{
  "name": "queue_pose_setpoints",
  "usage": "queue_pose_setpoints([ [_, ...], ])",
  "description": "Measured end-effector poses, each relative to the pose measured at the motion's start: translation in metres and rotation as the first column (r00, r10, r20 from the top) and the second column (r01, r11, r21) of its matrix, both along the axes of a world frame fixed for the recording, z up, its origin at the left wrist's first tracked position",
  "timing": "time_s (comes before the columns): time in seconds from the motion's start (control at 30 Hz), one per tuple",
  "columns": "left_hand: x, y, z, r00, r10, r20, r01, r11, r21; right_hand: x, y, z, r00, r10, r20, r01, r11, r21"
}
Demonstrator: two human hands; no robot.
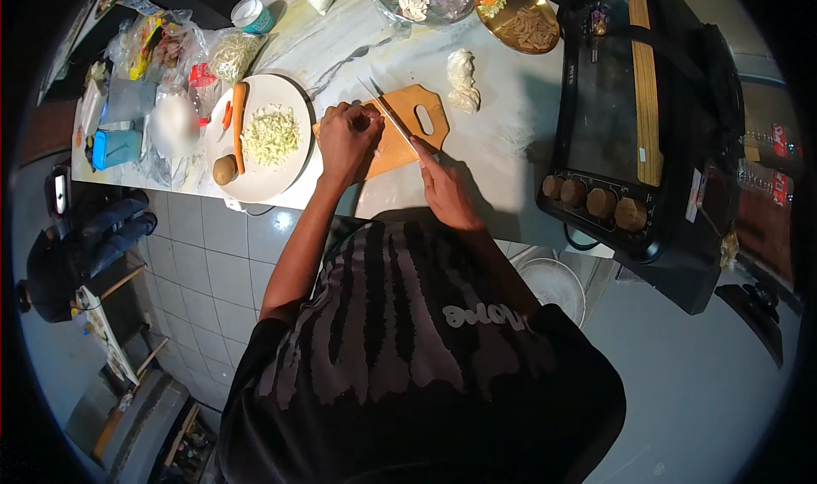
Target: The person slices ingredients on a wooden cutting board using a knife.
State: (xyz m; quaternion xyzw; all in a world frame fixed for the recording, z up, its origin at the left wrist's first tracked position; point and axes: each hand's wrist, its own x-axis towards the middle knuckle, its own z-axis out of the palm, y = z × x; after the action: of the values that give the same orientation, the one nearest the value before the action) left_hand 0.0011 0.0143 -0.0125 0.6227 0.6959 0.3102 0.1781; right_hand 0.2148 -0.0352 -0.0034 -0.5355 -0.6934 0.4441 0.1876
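Note:
My right hand point(448, 194) is wrapped around the handle of a kitchen knife point(390, 114), whose blade slants up and left over an orange cutting board point(398, 154). At the board's left side, my left hand point(345, 141) has its fingers curled and pinched together. Whatever sits between them is hidden or too small to name. Left of that hand stands a large white plate point(294, 101). On it lie chopped pale-green vegetable point(271, 133), a long carrot point(238, 126), a small orange-red piece point(226, 116) and a brown potato point(225, 171).
A crumpled white lump point(463, 81) lies beyond the board. Farther back are a metal tray point(466, 11) and a gold-coloured plate point(545, 45) with food. A black toaster oven point(596, 109) stands right. Plastic bags point(234, 56) crowd the left. Another person point(59, 267) is at far left.

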Motion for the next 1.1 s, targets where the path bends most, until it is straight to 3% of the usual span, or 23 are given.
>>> queue_pose_setpoints([
  [0.03, 0.0, 0.0, -0.001, 1.0, 0.01, 0.011, -0.01, 1.0, 0.009, -0.001, -0.001, -0.003, 0.997, 0.0, -0.082, 0.003, 0.999, 0.036],
  [0.13, 0.001, -0.001, 0.001, 1.0, 0.013, -0.014, -0.014, 0.999, -0.032, -0.002, -0.001, 0.01, 1.0, 0.009, -0.009, -0.009, 1.0, -0.004],
  [0.37, -0.001, -0.006, 0.003, 1.0, -0.011, -0.013, 0.011, 0.999, -0.037, 0.0, -0.002, 0.0, 0.998, -0.004, -0.061, 0.003, 1.0, -0.028],
  [0.47, -0.004, -0.005, 0.001, 0.999, -0.053, 0.015, 0.052, 0.997, 0.05, 0.001, -0.002, 0.001, 0.999, -0.026, -0.025, 0.026, 1.0, -0.002],
  [0.53, -0.007, -0.004, 0.0, 0.999, -0.031, 0.031, 0.03, 1.0, 0.004, 0.002, -0.004, 0.001, 0.987, 0.016, 0.16, -0.022, 0.999, 0.038],
  [0.67, -0.008, -0.005, 0.008, 0.996, 0.01, 0.087, 0.004, 0.987, -0.16, -0.001, -0.007, 0.001, 0.985, 0.014, 0.172, -0.032, 0.994, 0.105],
  [0.77, -0.008, -0.01, 0.008, 0.998, -0.033, 0.057, 0.035, 0.999, -0.042, -0.001, -0.007, 0.0, 0.98, 0.021, 0.199, -0.038, 0.996, 0.08],
  [0.83, -0.009, -0.015, 0.012, 0.988, -0.14, -0.067, 0.143, 0.989, 0.046, -0.003, -0.007, -0.001, 0.99, -0.023, 0.142, 0.008, 0.994, 0.105],
  [0.87, -0.009, -0.017, 0.015, 0.988, -0.14, -0.067, 0.144, 0.989, 0.045, -0.003, -0.007, -0.001, 0.99, -0.023, 0.142, 0.008, 0.995, 0.103],
  [0.93, -0.012, -0.021, 0.018, 0.942, -0.238, -0.237, 0.24, 0.971, -0.021, -0.004, -0.005, 0.006, 0.996, -0.027, 0.088, 0.019, 0.996, 0.09],
  [1.1, -0.022, -0.03, 0.01, 0.907, -0.291, -0.304, 0.315, 0.949, 0.033, -0.004, 0.002, 0.009, 0.999, 0.002, 0.053, -0.001, 1.0, -0.016],
])
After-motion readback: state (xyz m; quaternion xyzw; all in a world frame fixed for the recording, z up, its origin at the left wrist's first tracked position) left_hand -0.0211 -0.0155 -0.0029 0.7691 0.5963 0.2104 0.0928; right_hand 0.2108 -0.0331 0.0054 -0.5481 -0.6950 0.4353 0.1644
